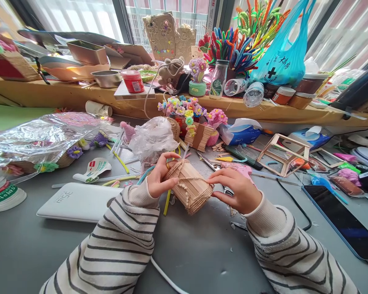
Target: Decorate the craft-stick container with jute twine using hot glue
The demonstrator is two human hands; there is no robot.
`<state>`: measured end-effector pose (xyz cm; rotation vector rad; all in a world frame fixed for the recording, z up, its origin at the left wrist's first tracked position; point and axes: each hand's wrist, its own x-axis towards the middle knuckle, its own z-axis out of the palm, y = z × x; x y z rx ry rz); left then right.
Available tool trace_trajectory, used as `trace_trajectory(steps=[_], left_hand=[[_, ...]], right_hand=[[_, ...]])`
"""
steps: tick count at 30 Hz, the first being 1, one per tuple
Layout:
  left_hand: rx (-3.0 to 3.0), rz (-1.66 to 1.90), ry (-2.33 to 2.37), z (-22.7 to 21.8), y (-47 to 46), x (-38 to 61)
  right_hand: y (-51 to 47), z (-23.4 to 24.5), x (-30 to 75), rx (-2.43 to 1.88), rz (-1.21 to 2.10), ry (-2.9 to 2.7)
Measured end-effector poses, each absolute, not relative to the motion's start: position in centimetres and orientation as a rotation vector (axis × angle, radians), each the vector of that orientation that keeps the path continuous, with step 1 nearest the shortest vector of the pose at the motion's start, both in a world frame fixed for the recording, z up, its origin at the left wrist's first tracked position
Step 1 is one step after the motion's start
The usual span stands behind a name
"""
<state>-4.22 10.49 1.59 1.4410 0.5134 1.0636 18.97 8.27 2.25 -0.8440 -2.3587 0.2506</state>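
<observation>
A small cylinder of wooden sticks [190, 185], bound with twine at both ends, lies tilted above the grey table [202, 253]. My left hand [159, 177] grips its upper left end, thumb and fingers on the twine rim. My right hand [237, 188] holds the lower right end, fingertips pinching the twine there. Both sleeves are cream with dark stripes. Under the cylinder lie yellow and blue pipe cleaners [167, 202].
A white power bank [76, 202] lies at left, with a cable running toward me. A tablet [343, 220] is at right, a wooden stick frame [283, 154] behind it. Scissors [211, 164], a crumpled plastic bag [153, 139] and pipe-cleaner flowers [184, 110] crowd the back.
</observation>
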Motion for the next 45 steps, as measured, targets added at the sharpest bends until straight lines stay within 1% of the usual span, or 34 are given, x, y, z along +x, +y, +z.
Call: trace_trajectory(steps=[9, 23, 32, 38, 42, 45], left_hand=[[1.411, 0.970, 0.538, 1.58, 10.41, -4.67], [1.455, 0.988, 0.563, 1.97, 10.12, -4.28], [1.520, 1.066, 0.565, 1.83, 9.90, -3.93], [1.551, 1.143, 0.576, 1.52, 9.93, -3.86], [1.559, 1.193, 0.587, 1.47, 9.89, -3.84], [1.583, 1.162, 0.634, 1.44, 9.89, -3.86]], right_hand=[[8.30, 2.14, 18.93, -0.834, 0.267, -2.361], [8.26, 2.27, 18.95, -0.828, 0.256, -2.377], [8.11, 1.88, 18.65, -0.977, 0.175, -2.319], [7.99, 1.59, 18.16, -0.983, 0.106, -2.275], [7.90, 1.65, 18.14, -0.983, 0.111, -2.264], [7.82, 1.67, 18.08, -1.004, 0.132, -2.269]])
